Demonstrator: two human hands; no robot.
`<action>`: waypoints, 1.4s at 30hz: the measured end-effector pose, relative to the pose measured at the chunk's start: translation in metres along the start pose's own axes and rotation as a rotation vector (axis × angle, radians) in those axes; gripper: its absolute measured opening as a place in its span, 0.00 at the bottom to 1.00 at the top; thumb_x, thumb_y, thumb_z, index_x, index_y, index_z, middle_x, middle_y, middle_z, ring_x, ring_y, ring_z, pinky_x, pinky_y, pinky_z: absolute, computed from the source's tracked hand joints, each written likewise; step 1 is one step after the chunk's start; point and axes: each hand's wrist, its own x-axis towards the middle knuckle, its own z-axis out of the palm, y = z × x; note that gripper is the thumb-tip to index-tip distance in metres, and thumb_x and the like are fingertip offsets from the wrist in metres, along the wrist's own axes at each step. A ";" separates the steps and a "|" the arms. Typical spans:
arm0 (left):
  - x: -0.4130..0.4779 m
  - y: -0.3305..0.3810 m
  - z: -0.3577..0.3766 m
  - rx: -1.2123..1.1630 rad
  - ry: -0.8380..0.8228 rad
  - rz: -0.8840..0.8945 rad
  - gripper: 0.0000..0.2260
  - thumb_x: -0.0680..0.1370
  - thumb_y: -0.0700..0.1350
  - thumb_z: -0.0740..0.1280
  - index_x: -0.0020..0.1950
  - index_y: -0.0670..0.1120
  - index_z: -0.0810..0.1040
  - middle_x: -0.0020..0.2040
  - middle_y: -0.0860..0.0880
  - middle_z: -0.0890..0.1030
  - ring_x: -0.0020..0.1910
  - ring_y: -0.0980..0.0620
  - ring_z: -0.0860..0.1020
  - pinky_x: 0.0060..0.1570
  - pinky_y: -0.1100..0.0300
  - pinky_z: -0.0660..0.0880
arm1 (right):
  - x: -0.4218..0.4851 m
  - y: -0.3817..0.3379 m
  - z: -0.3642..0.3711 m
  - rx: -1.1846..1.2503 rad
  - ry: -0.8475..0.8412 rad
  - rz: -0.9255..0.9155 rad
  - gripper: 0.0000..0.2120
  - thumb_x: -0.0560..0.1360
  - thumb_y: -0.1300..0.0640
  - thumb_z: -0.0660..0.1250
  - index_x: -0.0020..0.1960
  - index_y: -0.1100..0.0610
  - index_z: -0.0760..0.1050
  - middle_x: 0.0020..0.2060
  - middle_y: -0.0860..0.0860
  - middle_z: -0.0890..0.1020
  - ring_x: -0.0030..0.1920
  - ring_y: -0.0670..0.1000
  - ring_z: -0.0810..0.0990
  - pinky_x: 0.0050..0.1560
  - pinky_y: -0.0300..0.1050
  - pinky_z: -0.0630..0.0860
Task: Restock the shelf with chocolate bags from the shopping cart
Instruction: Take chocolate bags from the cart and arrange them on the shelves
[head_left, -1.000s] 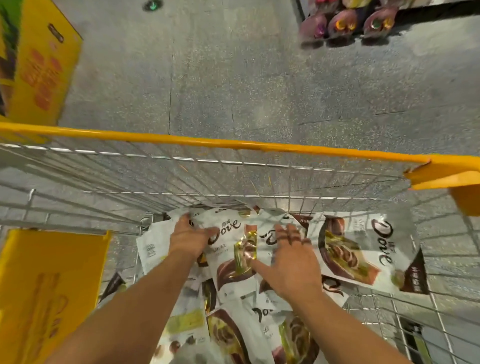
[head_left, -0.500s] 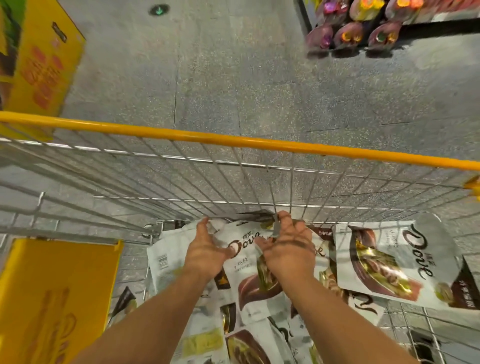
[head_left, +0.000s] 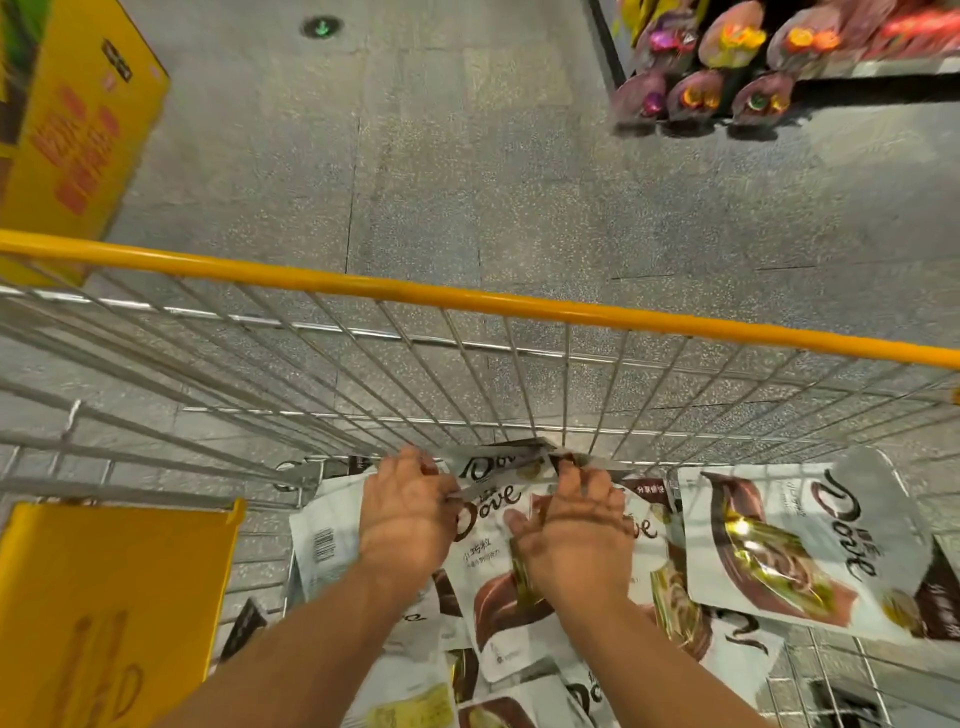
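Several white and brown chocolate bags (head_left: 496, 566) lie piled in a wire shopping cart (head_left: 524, 304) with a yellow rim. My left hand (head_left: 408, 512) grips the top left edge of a bag stack against the cart's far wall. My right hand (head_left: 574, 525) grips the top right edge of the same stack, fingers curled over it. The top bag (head_left: 493, 460) bends up between both hands. One more chocolate bag (head_left: 779, 545) lies flat at the right of the cart.
A yellow box (head_left: 104, 613) sits in the cart at the lower left. Another yellow carton (head_left: 72, 135) stands on the grey floor at the upper left. A shelf (head_left: 852, 67) with purple candy bags (head_left: 696, 96) is at the upper right.
Both hands slid from lying flat on the bags up to their far top edges and curled around them. The top edges now lift off the pile.
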 end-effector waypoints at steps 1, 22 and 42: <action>-0.001 -0.003 0.000 -0.011 0.004 0.038 0.12 0.79 0.56 0.64 0.61 0.61 0.77 0.67 0.57 0.70 0.69 0.51 0.64 0.71 0.55 0.59 | 0.001 0.001 0.001 0.014 -0.004 0.005 0.44 0.75 0.29 0.52 0.79 0.56 0.42 0.77 0.58 0.53 0.75 0.60 0.57 0.75 0.56 0.60; -0.064 0.006 -0.086 0.137 -0.178 0.528 0.08 0.78 0.40 0.63 0.43 0.52 0.71 0.35 0.53 0.78 0.36 0.55 0.76 0.34 0.68 0.67 | -0.035 0.084 -0.002 -0.017 -0.416 -0.161 0.65 0.62 0.30 0.72 0.79 0.52 0.31 0.78 0.56 0.36 0.78 0.62 0.38 0.77 0.59 0.49; -0.139 0.108 -0.306 0.298 -0.176 0.676 0.12 0.78 0.46 0.63 0.61 0.56 0.75 0.56 0.48 0.81 0.57 0.47 0.77 0.48 0.58 0.72 | -0.228 0.125 -0.159 0.665 0.280 0.042 0.32 0.70 0.57 0.71 0.72 0.44 0.68 0.61 0.45 0.76 0.60 0.47 0.76 0.60 0.38 0.69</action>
